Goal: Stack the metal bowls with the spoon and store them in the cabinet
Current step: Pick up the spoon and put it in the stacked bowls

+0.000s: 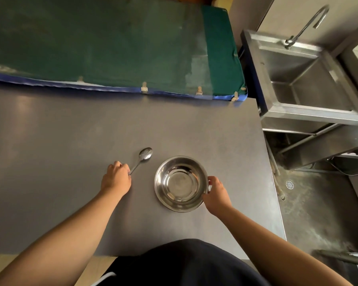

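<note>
Shiny metal bowls (180, 183) sit nested on the grey table (70, 131), right of centre; a second rim shows under the top one. My right hand (216, 195) grips the right rim, thumb over the edge. A metal spoon (143, 157) lies on the table to the left of the bowls, its scoop pointing away from me. My left hand (117, 178) is closed on the end of the spoon's handle. No cabinet is in view.
A green mat with a blue edge (112, 48) lies along the far side of the table. A steel sink (304, 79) with a curved tap (306, 23) stands at the right, past the table's right edge. A floor drain (289, 184) shows below.
</note>
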A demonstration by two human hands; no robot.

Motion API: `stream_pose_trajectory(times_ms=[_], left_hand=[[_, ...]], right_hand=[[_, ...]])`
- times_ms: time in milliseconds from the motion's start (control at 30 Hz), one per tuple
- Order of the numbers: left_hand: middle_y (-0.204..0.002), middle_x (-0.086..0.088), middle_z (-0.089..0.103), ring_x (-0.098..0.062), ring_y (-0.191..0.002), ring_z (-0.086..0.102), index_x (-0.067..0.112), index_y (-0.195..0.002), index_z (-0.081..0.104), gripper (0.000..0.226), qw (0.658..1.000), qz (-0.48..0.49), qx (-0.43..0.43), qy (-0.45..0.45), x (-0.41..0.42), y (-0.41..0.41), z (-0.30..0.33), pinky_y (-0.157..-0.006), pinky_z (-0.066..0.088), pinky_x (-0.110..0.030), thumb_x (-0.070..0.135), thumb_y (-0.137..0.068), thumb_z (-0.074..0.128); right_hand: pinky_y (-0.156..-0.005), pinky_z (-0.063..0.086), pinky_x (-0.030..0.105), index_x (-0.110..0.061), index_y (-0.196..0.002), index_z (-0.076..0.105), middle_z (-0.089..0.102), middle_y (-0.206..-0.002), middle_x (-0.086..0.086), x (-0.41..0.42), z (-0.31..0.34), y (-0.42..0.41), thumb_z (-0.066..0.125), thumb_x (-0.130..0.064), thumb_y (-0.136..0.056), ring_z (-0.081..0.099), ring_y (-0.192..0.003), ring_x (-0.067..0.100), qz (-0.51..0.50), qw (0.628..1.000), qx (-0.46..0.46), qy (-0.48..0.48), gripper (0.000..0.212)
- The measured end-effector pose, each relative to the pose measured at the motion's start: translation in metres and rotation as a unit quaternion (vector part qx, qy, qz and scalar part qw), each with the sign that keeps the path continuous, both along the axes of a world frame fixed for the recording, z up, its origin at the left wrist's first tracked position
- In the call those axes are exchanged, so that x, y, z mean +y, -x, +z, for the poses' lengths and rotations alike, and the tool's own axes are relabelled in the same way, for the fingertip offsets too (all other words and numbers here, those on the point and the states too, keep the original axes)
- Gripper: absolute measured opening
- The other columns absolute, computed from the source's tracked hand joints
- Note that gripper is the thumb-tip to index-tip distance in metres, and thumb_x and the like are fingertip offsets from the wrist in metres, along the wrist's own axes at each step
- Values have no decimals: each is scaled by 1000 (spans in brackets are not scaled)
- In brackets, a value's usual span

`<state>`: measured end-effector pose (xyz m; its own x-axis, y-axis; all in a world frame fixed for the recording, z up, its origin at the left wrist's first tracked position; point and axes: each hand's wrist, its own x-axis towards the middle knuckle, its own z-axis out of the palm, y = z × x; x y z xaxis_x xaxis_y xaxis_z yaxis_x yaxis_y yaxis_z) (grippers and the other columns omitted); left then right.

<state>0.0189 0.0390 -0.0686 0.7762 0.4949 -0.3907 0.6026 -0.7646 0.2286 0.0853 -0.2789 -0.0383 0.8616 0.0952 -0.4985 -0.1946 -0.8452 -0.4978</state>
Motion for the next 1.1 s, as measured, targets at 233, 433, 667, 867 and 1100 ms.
stream_pose_trajectory(times_ms=[233,433,667,867,1100], left_hand=[[-114,-5,60,-29,-102,60,18,-100,62,7,998,42,4,54,1,10,-2,-77,48,-37,20,-94,59],[-105,0,67,-25,-87,59,20,-98,54,4,991,93,-19,97,2,32,2,-68,40,-30,21,-95,56],[-101,1,68,-23,-90,61,23,-95,59,11,972,123,-127,152,-19,44,30,-71,43,-31,14,-97,54],[-107,3,62,-18,-96,56,17,-134,56,34,950,131,-206,192,-43,55,56,-84,39,-26,17,-101,51],[-116,-3,66,-21,-103,61,15,-120,68,26,952,78,-217,204,-69,72,64,-87,44,-28,12,-100,51]], right_hand=[[-86,55,39,-17,-138,47,53,-137,7,5,-1,8,66,-12,-89,61,-107,24,11,1000,3,8,52],[-86,55,39,-14,-132,48,55,-133,8,10,0,6,65,-14,-88,53,-96,18,26,1000,-2,18,47],[-84,53,37,-13,-133,48,57,-132,8,24,5,1,66,-15,-89,54,-97,19,35,999,10,3,48],[-88,55,44,-12,-135,44,59,-130,10,37,10,3,64,-12,-88,60,-108,28,34,999,36,-12,51],[-84,56,42,-13,-135,43,61,-126,8,43,15,5,64,-11,-87,61,-103,27,25,998,55,-31,52]])
